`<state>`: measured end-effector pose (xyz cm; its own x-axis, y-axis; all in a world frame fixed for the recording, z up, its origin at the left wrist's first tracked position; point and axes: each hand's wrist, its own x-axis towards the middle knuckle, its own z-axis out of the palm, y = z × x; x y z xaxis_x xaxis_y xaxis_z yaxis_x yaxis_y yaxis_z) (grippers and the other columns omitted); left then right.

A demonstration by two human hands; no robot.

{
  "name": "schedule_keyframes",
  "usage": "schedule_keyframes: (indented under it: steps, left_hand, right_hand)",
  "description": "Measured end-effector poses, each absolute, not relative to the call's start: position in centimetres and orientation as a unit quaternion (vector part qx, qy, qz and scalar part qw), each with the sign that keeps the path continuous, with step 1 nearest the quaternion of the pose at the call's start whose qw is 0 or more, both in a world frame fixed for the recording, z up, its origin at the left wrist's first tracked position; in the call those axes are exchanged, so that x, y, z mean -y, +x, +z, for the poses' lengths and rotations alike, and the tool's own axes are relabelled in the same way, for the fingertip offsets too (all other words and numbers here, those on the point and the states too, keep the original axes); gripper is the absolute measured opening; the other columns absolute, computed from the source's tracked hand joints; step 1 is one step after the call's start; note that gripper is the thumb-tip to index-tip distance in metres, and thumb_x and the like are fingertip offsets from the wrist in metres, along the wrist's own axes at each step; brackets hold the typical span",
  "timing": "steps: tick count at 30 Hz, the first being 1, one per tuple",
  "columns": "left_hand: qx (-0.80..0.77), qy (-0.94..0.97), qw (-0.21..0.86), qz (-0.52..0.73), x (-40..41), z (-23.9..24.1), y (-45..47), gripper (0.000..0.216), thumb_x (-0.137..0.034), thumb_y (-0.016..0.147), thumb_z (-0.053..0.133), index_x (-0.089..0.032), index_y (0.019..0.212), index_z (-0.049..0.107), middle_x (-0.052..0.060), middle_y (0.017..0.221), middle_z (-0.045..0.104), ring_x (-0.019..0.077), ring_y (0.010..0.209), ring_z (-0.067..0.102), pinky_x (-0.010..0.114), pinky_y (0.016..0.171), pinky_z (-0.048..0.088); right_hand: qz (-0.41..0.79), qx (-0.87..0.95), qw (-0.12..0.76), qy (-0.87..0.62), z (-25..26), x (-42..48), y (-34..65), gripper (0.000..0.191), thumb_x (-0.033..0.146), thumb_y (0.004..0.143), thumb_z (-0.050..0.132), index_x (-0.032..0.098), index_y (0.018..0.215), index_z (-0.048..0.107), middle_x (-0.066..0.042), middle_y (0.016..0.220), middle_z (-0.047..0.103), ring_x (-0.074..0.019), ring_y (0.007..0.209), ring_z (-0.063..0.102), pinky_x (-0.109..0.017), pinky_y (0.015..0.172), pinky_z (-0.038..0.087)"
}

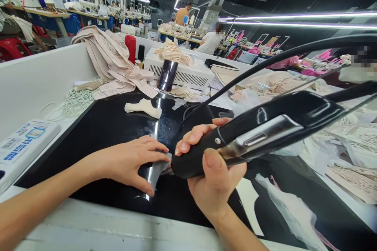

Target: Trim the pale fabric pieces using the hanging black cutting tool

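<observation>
My right hand (216,182) is wrapped round a black corded hand tool (203,157) with a silver metal lever along its side. The thumb presses near the lever. The tool's rounded end points left and down, and its kind is unclear. My left hand (129,161) lies palm down on the glossy black work surface (97,133), fingers spread. Under and beside its fingertips is a thin, sheer greyish piece (159,168), right by the tool's end. A cream fabric piece (143,107) lies beyond my left hand. Another cream piece (249,200) lies beside my right wrist.
Stacked beige fabric (108,55), a red thread cone (130,49), a dark cylinder (168,75) and a white vented box (184,68) stand at the back. A white box (26,145) is at left. The tool's black cable (253,72) arches overhead. Sheer scraps (290,208) lie right.
</observation>
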<state>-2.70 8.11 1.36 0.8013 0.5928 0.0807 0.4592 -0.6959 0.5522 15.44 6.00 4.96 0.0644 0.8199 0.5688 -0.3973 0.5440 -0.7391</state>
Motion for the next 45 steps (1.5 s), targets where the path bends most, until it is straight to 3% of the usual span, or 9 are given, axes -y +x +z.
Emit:
schedule_keyframes:
  steps: [14, 21, 26, 30, 40, 45]
  left_hand:
    - [-0.289, 0.910, 0.267, 0.131, -8.0, 1.5, -2.7, 0.069, -0.044, 0.078, 0.082, -0.025, 0.139, 0.055, 0.009, 0.147, 0.051, 0.0324, 0.137, 0.044, 0.046, 0.116, 0.035]
    - [-0.295, 0.905, 0.275, 0.133, -8.0, 1.9, -2.5, 0.057, -0.041, 0.075, 0.085, -0.027, 0.126, 0.063, 0.006, 0.146, 0.051, 0.0322, 0.136, 0.043, 0.044, 0.112, 0.039]
    - [-0.292, 0.908, 0.268, 0.133, -7.9, 1.9, -2.5, 0.058, -0.042, 0.074, 0.086, -0.029, 0.126, 0.063, 0.006, 0.147, 0.051, 0.0319, 0.137, 0.043, 0.045, 0.115, 0.035]
    - [-0.300, 0.906, 0.271, 0.128, -7.9, 1.9, -2.5, 0.055, -0.044, 0.075, 0.084, -0.027, 0.124, 0.064, 0.006, 0.146, 0.051, 0.0318, 0.136, 0.043, 0.043, 0.112, 0.039]
    - [-0.296, 0.910, 0.244, 0.155, -7.9, 1.0, -2.4, 0.065, -0.045, 0.082, 0.079, -0.024, 0.138, 0.055, 0.010, 0.146, 0.053, 0.0304, 0.135, 0.045, 0.045, 0.116, 0.034]
    - [-0.281, 0.913, 0.228, 0.188, -8.0, 0.6, -2.3, 0.029, -0.028, 0.094, 0.068, -0.022, 0.122, 0.064, 0.008, 0.131, 0.065, 0.0253, 0.125, 0.056, 0.049, 0.119, 0.027]
  right_hand:
    - [0.444, 0.523, 0.696, -0.212, 5.4, -5.6, 15.3, 0.037, 0.035, 0.082, 0.077, 0.027, 0.109, 0.054, 0.005, 0.079, 0.061, -0.0121, 0.058, 0.059, -0.027, 0.053, 0.052]
    - [0.453, 0.544, 0.678, -0.201, 5.4, -4.7, 15.3, 0.035, 0.039, 0.082, 0.076, 0.030, 0.109, 0.055, 0.005, 0.078, 0.059, -0.0131, 0.057, 0.056, -0.027, 0.051, 0.051]
    - [0.450, 0.545, 0.680, -0.197, 5.2, -4.6, 15.2, 0.034, 0.038, 0.084, 0.074, 0.030, 0.111, 0.054, 0.005, 0.079, 0.059, -0.0129, 0.058, 0.057, -0.027, 0.052, 0.051]
    - [0.455, 0.548, 0.673, -0.198, 5.2, -4.7, 15.1, 0.033, 0.036, 0.086, 0.073, 0.030, 0.112, 0.053, 0.005, 0.079, 0.059, -0.0128, 0.059, 0.058, -0.027, 0.052, 0.052]
    - [0.438, 0.550, 0.678, -0.213, 5.3, -4.9, 17.2, 0.034, 0.034, 0.083, 0.076, 0.028, 0.111, 0.058, 0.004, 0.080, 0.061, -0.0124, 0.060, 0.057, -0.026, 0.052, 0.051]
    - [0.405, 0.537, 0.699, -0.244, 5.8, -5.0, 18.9, 0.033, 0.032, 0.080, 0.077, 0.027, 0.107, 0.060, 0.004, 0.077, 0.062, -0.0114, 0.058, 0.058, -0.025, 0.050, 0.051]
